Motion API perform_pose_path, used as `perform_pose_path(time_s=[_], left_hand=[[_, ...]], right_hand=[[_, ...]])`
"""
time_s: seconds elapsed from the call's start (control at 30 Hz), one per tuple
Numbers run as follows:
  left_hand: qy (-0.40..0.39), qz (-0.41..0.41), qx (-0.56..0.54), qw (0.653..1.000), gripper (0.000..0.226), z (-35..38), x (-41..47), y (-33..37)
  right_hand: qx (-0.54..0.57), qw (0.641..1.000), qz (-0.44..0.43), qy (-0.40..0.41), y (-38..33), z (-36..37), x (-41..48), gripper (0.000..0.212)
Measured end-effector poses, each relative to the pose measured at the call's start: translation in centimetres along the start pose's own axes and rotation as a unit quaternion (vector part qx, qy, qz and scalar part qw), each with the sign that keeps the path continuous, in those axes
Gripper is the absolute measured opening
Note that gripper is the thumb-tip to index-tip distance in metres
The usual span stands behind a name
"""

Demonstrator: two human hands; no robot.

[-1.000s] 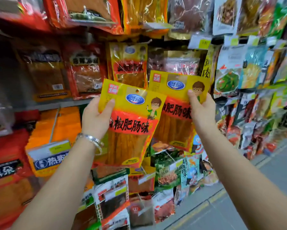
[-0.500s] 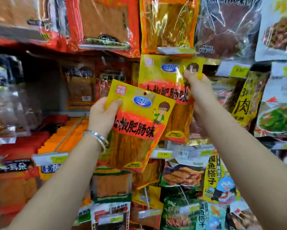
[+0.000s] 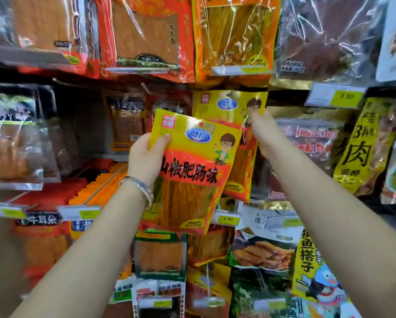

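Your left hand [image 3: 146, 157] is up and to the left of the yellow 3.80 price tag [image 3: 225, 218]. Its thumb presses on the upper left corner of the front packet [image 3: 192, 175], with the fingers hidden behind. This is a yellow-and-red snack bag, face toward you and tilted slightly clockwise. Its lower right corner ends just beside the tag, on the tag's left. A silver bracelet [image 3: 139, 188] circles the left wrist, left of the tag and a little above it.

Your right hand [image 3: 264, 136] is well above the tag and slightly to its right. Its fingertips pinch the right edge of the second packet [image 3: 224, 104], a matching bag, just below the printed cartoon figure. That packet stands upright, straight above the tag and higher than the front one. Part of its lower half is hidden behind the front packet. Whether anything but your grip carries it cannot be told. The two packets overlap in view; whether they touch cannot be told.
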State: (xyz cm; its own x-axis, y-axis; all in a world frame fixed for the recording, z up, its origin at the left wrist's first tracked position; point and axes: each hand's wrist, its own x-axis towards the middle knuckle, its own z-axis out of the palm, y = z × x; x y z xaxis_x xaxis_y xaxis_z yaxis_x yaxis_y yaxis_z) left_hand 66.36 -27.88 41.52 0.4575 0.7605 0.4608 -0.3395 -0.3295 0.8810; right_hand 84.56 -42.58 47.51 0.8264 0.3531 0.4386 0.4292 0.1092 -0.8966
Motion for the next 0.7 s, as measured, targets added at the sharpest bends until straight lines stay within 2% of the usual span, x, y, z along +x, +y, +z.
perform_pose_path(time_s=[0.07,0.1,0.2,0.27,0.33,0.43,0.5,0.63,0.7], left_hand=[[0.006,0.0,-0.004,1.0,0.012,0.3,0.1,0.3],[0.007,0.001,-0.008,1.0,0.011,0.5,0.2,0.5],[-0.001,0.004,-0.026,1.0,0.012,1.0,0.2,0.9],[-0.01,0.001,-0.045,0.999,0.014,1.5,0.2,1.2],[-0.023,-0.003,-0.071,0.997,0.012,2.2,0.1,1.7],[-0.063,0.003,-0.087,0.994,0.01,3.6,-0.2,2.2],[-0.075,0.026,-0.078,0.994,0.005,4.4,-0.1,2.5],[-0.097,0.149,-0.006,0.984,0.055,5.2,0.5,3.7],[-0.126,0.22,0.055,0.966,0.063,5.5,0.6,4.4]], right_hand=[[-0.078,0.997,0.019,-0.005,0.4,-0.2,-0.2,0.046],[-0.101,0.995,0.005,0.007,0.6,-0.4,-0.4,0.047],[-0.103,0.985,-0.114,0.08,0.7,-1.0,-2.2,0.042],[-0.072,0.978,-0.171,0.099,0.5,-1.1,-3.8,0.026],[-0.019,0.985,-0.153,0.075,0.3,-0.8,-5.2,0.013],[0.08,0.992,-0.091,0.023,-0.1,-0.6,-5.8,0.011],[0.099,0.991,-0.089,0.025,-0.4,-1.0,-5.8,0.011],[0.035,0.986,-0.151,0.069,-0.9,-2.1,-5.4,0.009],[0.011,0.982,-0.169,0.087,-1.3,-2.3,-5.0,0.009]])
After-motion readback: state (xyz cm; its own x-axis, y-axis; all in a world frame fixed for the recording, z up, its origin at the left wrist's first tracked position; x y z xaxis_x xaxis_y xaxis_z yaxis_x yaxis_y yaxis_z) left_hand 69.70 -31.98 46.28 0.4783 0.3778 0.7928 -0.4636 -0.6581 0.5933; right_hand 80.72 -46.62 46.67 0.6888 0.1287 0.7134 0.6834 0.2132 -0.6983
